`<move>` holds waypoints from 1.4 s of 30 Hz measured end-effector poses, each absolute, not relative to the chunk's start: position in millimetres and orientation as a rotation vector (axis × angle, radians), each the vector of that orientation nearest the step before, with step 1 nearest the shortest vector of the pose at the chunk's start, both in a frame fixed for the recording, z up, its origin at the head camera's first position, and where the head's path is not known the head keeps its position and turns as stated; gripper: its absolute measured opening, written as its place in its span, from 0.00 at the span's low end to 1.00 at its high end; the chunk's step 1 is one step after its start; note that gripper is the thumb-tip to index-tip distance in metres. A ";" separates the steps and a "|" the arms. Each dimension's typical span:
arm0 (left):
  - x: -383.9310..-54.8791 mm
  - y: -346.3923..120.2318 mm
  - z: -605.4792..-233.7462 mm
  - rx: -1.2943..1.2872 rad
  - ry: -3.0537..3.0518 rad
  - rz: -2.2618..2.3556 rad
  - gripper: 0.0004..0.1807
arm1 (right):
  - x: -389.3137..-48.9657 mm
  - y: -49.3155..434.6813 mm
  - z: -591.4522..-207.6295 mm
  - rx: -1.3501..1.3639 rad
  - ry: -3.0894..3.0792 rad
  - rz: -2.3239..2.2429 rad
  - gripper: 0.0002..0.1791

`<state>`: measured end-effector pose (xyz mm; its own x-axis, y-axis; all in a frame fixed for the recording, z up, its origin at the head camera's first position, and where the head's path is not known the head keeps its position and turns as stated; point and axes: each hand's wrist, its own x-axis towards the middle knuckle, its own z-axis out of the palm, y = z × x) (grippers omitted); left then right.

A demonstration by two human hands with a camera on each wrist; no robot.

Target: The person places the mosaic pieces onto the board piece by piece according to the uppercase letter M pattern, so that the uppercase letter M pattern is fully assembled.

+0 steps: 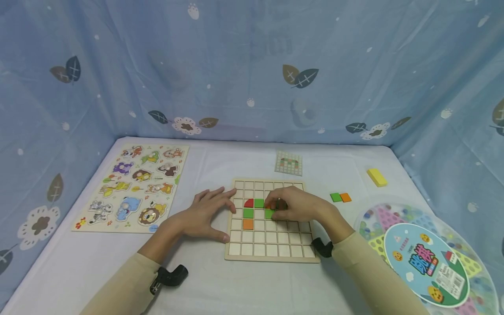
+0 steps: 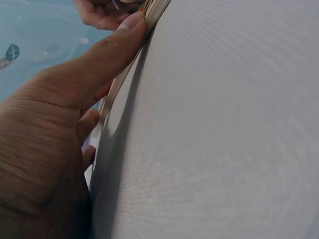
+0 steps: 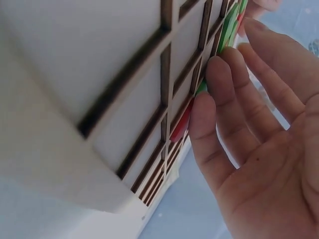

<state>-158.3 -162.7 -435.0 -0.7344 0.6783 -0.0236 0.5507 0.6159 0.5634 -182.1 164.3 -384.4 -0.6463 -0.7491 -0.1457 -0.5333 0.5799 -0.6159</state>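
Note:
A wooden grid board (image 1: 234,258) lies mid-table. My left hand (image 1: 206,214) spreads around its left edge, its thumb (image 2: 107,55) touching the rim. Over the board my right hand (image 1: 297,203) bends its fingers, with thumb and index tip around a small orange tile (image 1: 268,207); the fingers partly hide it. Set in the grid are a red rounded piece (image 1: 249,203), green tiles (image 1: 248,213) and another orange tile (image 1: 248,224). Close to the right fingertips, the right wrist view has a red piece (image 3: 182,122) and green pieces (image 3: 229,27).
A pattern card (image 1: 288,163) lies behind the board. Right of it are a loose green tile (image 1: 336,197), a loose orange tile (image 1: 345,197) and a yellow block (image 1: 377,177). An animal puzzle board (image 1: 135,225) sits left; a round game box (image 1: 427,264) is at front right.

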 end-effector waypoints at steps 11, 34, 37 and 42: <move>-158.2 -163.6 -435.2 0.980 2.606 0.770 0.37 | -179.8 174.2 -383.9 -1.014 2.379 -0.822 0.11; -157.1 -164.4 -435.9 0.957 2.594 0.784 0.36 | -175.5 225.7 -368.9 -0.991 2.477 -0.808 0.12; -157.9 -162.2 -435.5 0.968 2.599 0.783 0.36 | -176.5 235.9 -367.6 -0.983 2.529 -0.773 0.13; -158.1 -161.3 -434.1 0.966 2.606 0.754 0.36 | -179.4 247.2 -365.8 -0.974 2.569 -0.746 0.14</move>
<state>-158.1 -161.3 -434.1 -0.7447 0.6645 -0.0619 0.5288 0.6441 0.5528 -179.4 247.2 -365.8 -0.7278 -0.6803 -0.0866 -0.5280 0.6365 -0.5622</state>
